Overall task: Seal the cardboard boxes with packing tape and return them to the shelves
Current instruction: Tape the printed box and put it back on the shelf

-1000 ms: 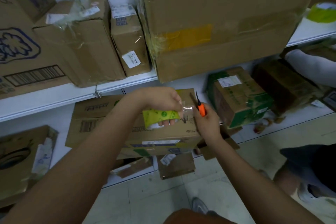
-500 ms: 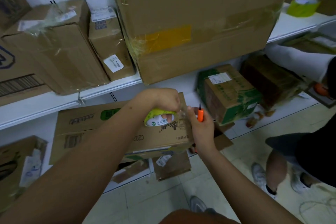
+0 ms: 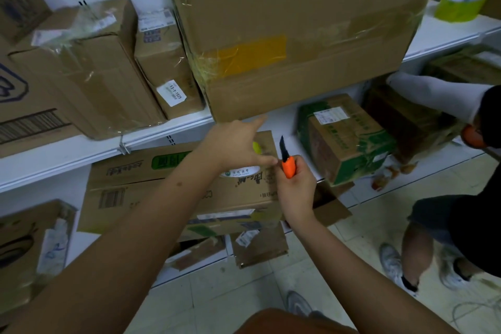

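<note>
- My left hand (image 3: 235,144) has lifted off the tape roll (image 3: 241,170) at frame centre, fingers now spread.
- My right hand (image 3: 296,187) stays clenched round the orange knife (image 3: 288,165); I judge the strip cut.

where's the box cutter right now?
Head view, centre frame: the orange box cutter is gripped in the right hand, blade up, just right of the left hand, in front of the lower-shelf box.

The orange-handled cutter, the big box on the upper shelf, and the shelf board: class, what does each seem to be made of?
Cutter: handle looks like smooth orange plastic; the dark blade is probably metal.
Big box: matte brown corrugated cardboard, wrapped in glossy, wrinkled clear tape.
Shelf board: smooth white finish, likely painted metal, though coated board is possible.
</note>
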`<state>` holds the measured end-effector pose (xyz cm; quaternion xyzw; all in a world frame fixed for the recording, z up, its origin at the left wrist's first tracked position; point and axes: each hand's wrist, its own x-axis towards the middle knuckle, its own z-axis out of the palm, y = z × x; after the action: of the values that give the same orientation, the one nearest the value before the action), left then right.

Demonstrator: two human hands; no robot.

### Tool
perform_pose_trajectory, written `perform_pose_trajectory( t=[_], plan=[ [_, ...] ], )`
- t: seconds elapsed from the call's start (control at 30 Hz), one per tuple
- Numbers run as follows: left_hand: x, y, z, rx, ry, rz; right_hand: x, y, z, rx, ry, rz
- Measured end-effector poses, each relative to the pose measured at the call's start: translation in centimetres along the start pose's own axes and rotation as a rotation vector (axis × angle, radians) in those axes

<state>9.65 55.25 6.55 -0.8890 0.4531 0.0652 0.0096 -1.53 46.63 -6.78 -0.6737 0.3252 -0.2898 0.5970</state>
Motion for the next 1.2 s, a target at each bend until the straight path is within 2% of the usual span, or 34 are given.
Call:
perform_pose_trajectory(
  t=[0.07, 0.17, 0.23, 0.3, 0.37, 0.47, 0.6, 0.77, 1.07, 1.2],
  plan=[
    [-1.2, -1.0, 0.7, -0.181, 0.126, -0.024, 0.2, 0.1, 0.0, 0.033, 0.028, 0.032],
    [-3.6, -2.2, 3.0, -0.669, 0.127, -0.042, 0.3, -0.2, 0.0, 0.03, -0.005, 0.018],
    [-4.6, -2.8, 4.8, -0.824, 0.174, -0.058, 0.5, -0.5, -0.1, 0.005, -0.019, 0.009],
    [-4.9, -3.3, 6.2, -0.882, 0.206, -0.088, 0.9, -0.6, -0.3, 0.016, -0.021, 0.021],
    [-5.1, -3.6, 6.8, -0.887, 0.179, -0.112, 1.1, -0.3, -0.4, 0.02, -0.032, 0.045],
    [-5.3, -3.8, 7.3, -0.742, 0.144, -0.113, 1.2, 0.1, -0.8, 0.033, -0.052, 0.057],
    [-4.7, -4.3, 8.8, -0.674, 0.297, -0.138, 1.2, 0.1, -1.8, 0.108, -0.107, 0.075],
    [-3.6, -3.2, 10.2, -0.694, 0.42, -0.201, 1.5, 0.2, -2.3, 0.073, -0.078, 0.093],
    [-2.2, -1.8, 10.9, -0.554, 0.543, -0.223, 3.8, 0.3, -2.9, 0.027, -0.066, 0.206],
    [-1.8, -1.8, 10.7, -0.487, 0.54, -0.261, 4.3, 0.7, -2.3, 0.012, -0.076, 0.213]
  ],
)
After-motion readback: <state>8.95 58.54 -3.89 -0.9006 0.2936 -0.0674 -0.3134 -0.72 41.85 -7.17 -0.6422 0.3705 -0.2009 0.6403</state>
